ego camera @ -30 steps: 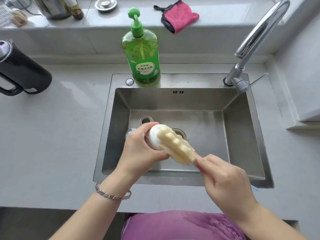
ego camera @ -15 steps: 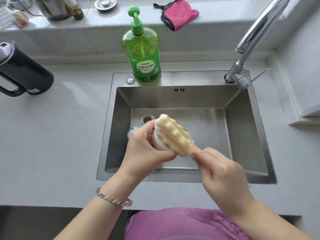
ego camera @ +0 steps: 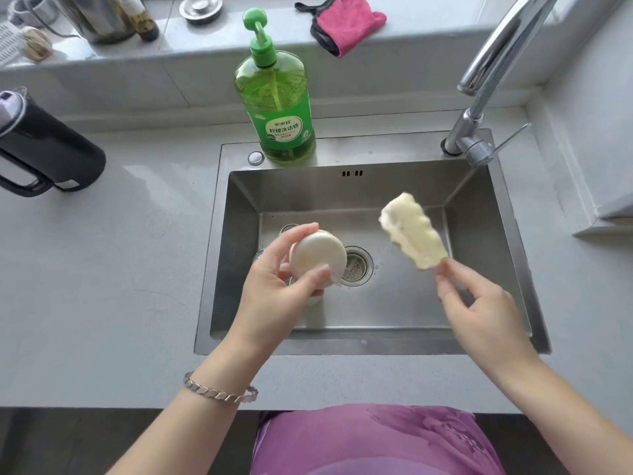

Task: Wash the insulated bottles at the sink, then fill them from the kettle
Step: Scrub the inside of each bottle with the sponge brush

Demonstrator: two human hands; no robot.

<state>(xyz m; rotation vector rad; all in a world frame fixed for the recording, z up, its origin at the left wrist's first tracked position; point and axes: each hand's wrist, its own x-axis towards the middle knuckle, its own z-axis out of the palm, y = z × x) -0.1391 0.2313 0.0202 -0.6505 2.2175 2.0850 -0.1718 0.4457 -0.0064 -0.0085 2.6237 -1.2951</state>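
Over the steel sink (ego camera: 486, 234), my left hand (ego camera: 274, 296) grips a round white bottle part (ego camera: 315, 258), thumb and fingers curled round its rim. Whether it is a lid or a bottle's base I cannot tell. My right hand (ego camera: 479, 313) pinches the handle end of a pale yellow sponge brush (ego camera: 412, 231), which is held apart from the white part, up and to its right. Small metal bottle pieces (ego camera: 289, 229) lie in the basin behind my left hand, mostly hidden. A black insulated jug (ego camera: 44, 149) lies on its side on the counter at left.
A green dish-soap pump bottle (ego camera: 277, 97) stands on the sink's back rim. The tap (ego camera: 486, 73) arches over the right corner. The drain (ego camera: 356, 265) sits mid-basin. On the back ledge lie a pink cloth (ego camera: 346, 24), a metal lid (ego camera: 200, 6) and a steel kettle (ego camera: 99, 15).
The sponge brush was rubbing against the white part; my right hand has pulled it away to the right and upward. My left hand still grips the white part.
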